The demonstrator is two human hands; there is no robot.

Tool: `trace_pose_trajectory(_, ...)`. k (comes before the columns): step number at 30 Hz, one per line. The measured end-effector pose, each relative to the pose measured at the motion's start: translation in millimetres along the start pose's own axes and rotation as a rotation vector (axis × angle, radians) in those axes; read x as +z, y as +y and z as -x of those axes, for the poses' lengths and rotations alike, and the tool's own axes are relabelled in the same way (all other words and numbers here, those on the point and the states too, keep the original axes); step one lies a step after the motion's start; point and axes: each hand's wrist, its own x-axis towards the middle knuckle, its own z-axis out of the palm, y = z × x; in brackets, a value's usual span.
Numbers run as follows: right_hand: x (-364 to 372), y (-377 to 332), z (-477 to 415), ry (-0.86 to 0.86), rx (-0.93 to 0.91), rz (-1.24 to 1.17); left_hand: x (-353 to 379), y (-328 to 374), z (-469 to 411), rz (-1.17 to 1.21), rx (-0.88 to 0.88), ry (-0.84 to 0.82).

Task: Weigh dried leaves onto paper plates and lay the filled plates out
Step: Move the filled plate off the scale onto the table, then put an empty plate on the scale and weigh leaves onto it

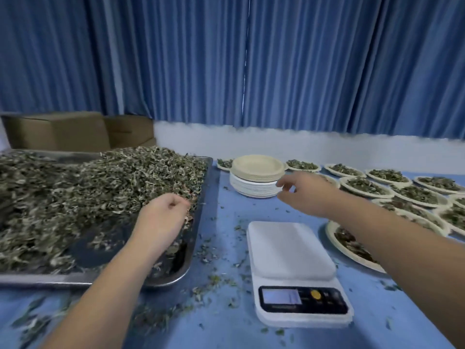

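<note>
Blue pleated curtains point(302, 59) hang behind a table point(377, 311) covered in blue. A metal tray point(50, 277) takes up the table's left side, its long axis running left to right and its left end cut off by the frame. It is heaped with dried leaves point(88, 187), and blurred cardboard boxes point(63, 132) stand behind it. Filled plates point(364, 185) lie in rows from the far edge down the right side; the nearest is partly hidden by the right forearm. A white scale point(289, 248) sits mid-table, its platform bare, its long axis pointing away from the near edge and its display nearest the person. The display and button labels are too blurred to read. A stack of empty plates point(256, 177) stands toward the far edge. The right hand point(304, 195) reaches to the stack's right side, thumb and fingers loosely spread, holding nothing; contact is unclear. The left hand point(161, 217) is over the tray's right end, fingers curled into the leaves; whether it holds any cannot be told. Leaf crumbs point(214, 280) litter the cloth.
</note>
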Motion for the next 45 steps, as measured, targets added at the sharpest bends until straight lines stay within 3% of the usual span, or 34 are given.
trace_pose_trajectory(5, 21, -8, -68, -0.084, -0.055, 0.119, -1, -14, -10, -0.247, 0.017, -0.042)
trace_pose_trajectory(10, 36, -6, -113, -0.167, 0.050, 0.144, -11, -21, -15, -0.351, -0.062, -0.096)
trace_pose_trajectory(17, 50, 0, -138, -0.216, 0.199, 0.020, -11, -19, -12, -0.401, -0.025, -0.116)
trace_pose_trajectory(22, 53, 5, -147, -0.082, 0.119, 0.101, -10, -19, -13, -0.388, -0.037, -0.125)
trace_pose_trajectory(30, 50, 16, -152, -0.051, 0.022, 0.123, -9, -18, -14, -0.343, -0.051, -0.114)
trace_pose_trajectory(45, 16, 18, -126, 0.161, 0.033, 0.207, -6, -16, -12, -0.386, -0.025, -0.119)
